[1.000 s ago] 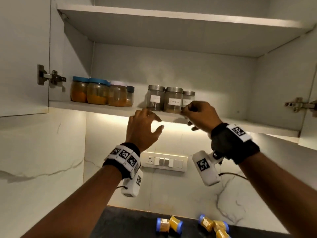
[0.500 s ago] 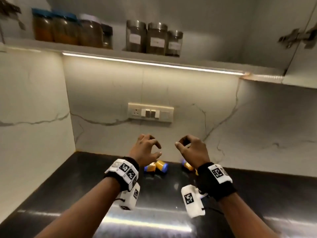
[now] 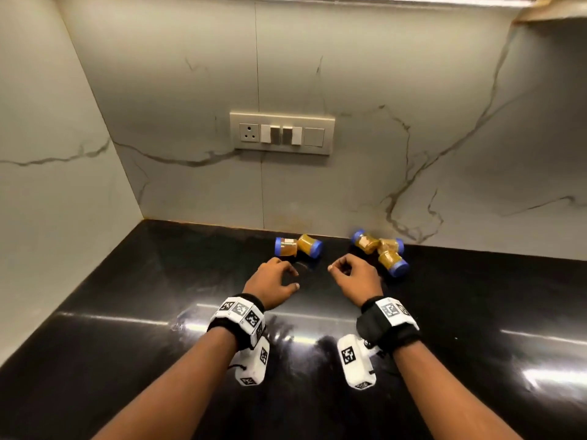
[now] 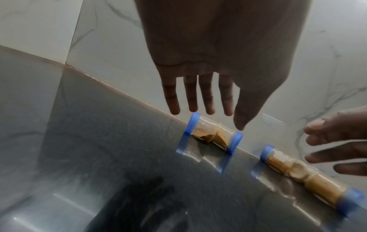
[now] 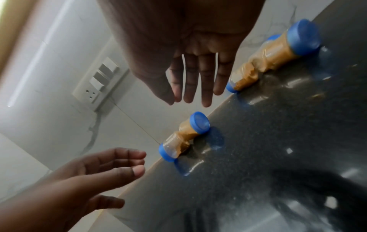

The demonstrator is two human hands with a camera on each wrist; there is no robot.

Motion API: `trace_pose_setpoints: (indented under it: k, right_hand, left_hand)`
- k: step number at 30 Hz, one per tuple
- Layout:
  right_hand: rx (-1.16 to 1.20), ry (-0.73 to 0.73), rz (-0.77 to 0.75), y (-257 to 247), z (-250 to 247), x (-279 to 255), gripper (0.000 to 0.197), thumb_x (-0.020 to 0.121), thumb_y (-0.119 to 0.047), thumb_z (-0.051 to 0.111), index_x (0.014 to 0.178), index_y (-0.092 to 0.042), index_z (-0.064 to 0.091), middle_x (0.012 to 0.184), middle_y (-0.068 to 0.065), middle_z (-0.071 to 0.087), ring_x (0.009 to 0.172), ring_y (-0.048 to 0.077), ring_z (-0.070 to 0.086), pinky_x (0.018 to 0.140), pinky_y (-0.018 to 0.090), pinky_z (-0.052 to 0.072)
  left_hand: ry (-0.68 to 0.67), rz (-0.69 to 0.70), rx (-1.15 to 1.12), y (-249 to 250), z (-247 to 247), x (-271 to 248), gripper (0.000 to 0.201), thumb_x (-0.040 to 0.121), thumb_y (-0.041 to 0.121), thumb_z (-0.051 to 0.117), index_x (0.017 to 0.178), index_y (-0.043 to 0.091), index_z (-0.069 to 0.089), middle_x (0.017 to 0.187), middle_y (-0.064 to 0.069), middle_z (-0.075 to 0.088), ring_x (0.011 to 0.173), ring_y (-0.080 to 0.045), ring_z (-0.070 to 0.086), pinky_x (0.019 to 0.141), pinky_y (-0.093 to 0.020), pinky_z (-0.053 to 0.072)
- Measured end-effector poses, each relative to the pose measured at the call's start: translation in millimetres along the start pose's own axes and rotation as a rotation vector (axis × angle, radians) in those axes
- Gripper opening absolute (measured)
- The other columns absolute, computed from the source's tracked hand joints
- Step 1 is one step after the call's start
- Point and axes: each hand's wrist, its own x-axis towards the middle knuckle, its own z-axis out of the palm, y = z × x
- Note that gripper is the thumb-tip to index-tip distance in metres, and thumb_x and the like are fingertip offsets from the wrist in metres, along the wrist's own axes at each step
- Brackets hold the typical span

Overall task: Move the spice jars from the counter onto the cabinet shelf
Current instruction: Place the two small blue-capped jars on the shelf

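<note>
Reach was under way: left hand (image 3: 272, 282) and right hand (image 3: 357, 278), both loose-fingered and empty, neared toppled spice jars (image 3: 298, 246) (grasping presumably next).

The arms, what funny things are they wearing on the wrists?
Both arms are bare, with no sleeves. The left hand and the right hand each have a black wrist strap with white square tags printed in black-and-white checker patterns. Under each wrist hangs a small white camera box with the same pattern and a thin black cable.
</note>
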Motion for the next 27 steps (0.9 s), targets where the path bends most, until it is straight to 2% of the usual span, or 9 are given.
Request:
trace_pose_setpoints:
  k: [4, 8, 11, 14, 17, 21, 23, 24, 27]
  right_hand:
    - [-0.027, -0.04, 0.055, 21, 25, 35, 0.012, 0.084, -0.031, 0.064, 0.08, -0.02, 0.064, 0.081, 0.001, 0.069, 0.079, 0.021, 0.063, 0.072, 0.03, 0.049]
    - [-0.027, -0.082, 0.08, 33, 49, 70, 0.01, 0.085, -0.027, 0.064, 0.088, -0.018, 0.064, 0.089, 0.003, 0.069, 0.085, 0.022, 0.064, 0.078, 0.034, 0.052]
    - [-0.003, -0.13, 0.125, 40, 62, 92, 0.031, 0.084, -0.029, 0.066, 0.113, -0.019, 0.059, 0.109, 0.003, 0.066, 0.097, 0.021, 0.063, 0.089, 0.036, 0.051]
    - [-0.008, -0.152, 0.156, 45, 72, 113, 0.053, 0.083, -0.028, 0.067, 0.131, -0.018, 0.048, 0.126, 0.007, 0.058, 0.108, 0.025, 0.061, 0.095, 0.039, 0.048]
    - [-0.034, -0.16, 0.156, 47, 81, 128, 0.063, 0.084, -0.025, 0.067, 0.14, -0.015, 0.039, 0.139, 0.009, 0.047, 0.12, 0.029, 0.054, 0.101, 0.039, 0.043]
    - [-0.07, -0.21, 0.147, 49, 96, 147, 0.071, 0.084, -0.029, 0.069, 0.144, -0.016, 0.033, 0.147, 0.01, 0.034, 0.123, 0.032, 0.052, 0.105, 0.042, 0.042]
    - [-0.085, -0.22, 0.149, 52, 104, 157, 0.08, 0.082, -0.033, 0.07, 0.147, -0.015, 0.028, 0.149, 0.01, 0.029, 0.127, 0.032, 0.048, 0.106, 0.042, 0.04]
    - [-0.085, -0.225, 0.149, 53, 108, 161, 0.083, 0.081, -0.035, 0.071, 0.148, -0.015, 0.026, 0.149, 0.009, 0.028, 0.128, 0.031, 0.046, 0.107, 0.042, 0.04]
    - [-0.13, -0.258, 0.123, 58, 115, 174, 0.083, 0.079, -0.039, 0.072, 0.146, -0.016, 0.029, 0.147, 0.011, 0.035, 0.129, 0.031, 0.044, 0.105, 0.042, 0.039]
  left_hand:
    - [-0.014, -0.07, -0.006, -33, 14, 28, 0.028, 0.081, 0.036, 0.07, 0.106, 0.027, 0.064, 0.111, 0.001, 0.055, 0.11, -0.019, 0.053, 0.095, -0.04, 0.048]
    - [-0.007, -0.146, -0.003, -52, 13, 60, 0.039, 0.081, 0.035, 0.07, 0.116, 0.023, 0.059, 0.12, -0.003, 0.051, 0.115, -0.022, 0.05, 0.098, -0.042, 0.046]
    - [-0.018, -0.196, -0.003, -62, 12, 86, 0.052, 0.08, 0.036, 0.07, 0.126, 0.02, 0.05, 0.126, -0.006, 0.048, 0.116, -0.028, 0.051, 0.097, -0.047, 0.046]
    - [-0.042, -0.229, -0.054, -70, 12, 112, 0.068, 0.078, 0.037, 0.072, 0.136, 0.025, 0.04, 0.135, -0.006, 0.045, 0.118, -0.029, 0.054, 0.099, -0.051, 0.046]
    - [-0.069, -0.226, -0.034, -75, 14, 135, 0.08, 0.08, 0.045, 0.07, 0.146, 0.03, 0.029, 0.148, -0.005, 0.036, 0.128, -0.029, 0.047, 0.103, -0.054, 0.043]
    - [-0.145, -0.174, 0.205, -82, 19, 158, 0.079, 0.084, 0.06, 0.058, 0.15, 0.032, 0.025, 0.155, -0.002, 0.029, 0.139, -0.029, 0.03, 0.105, -0.054, 0.038]
    - [-0.189, -0.143, 0.268, -85, 22, 163, 0.071, 0.084, 0.06, 0.057, 0.145, 0.032, 0.034, 0.15, -0.002, 0.038, 0.136, -0.027, 0.035, 0.103, -0.052, 0.04]
    - [-0.192, -0.134, 0.259, -86, 23, 164, 0.065, 0.083, 0.059, 0.06, 0.138, 0.031, 0.04, 0.142, -0.002, 0.047, 0.13, -0.026, 0.041, 0.1, -0.05, 0.043]
    - [-0.164, -0.11, 0.164, -87, 23, 164, 0.057, 0.07, 0.051, 0.076, 0.114, 0.029, 0.047, 0.11, -0.001, 0.063, 0.102, -0.025, 0.059, 0.085, -0.045, 0.051]
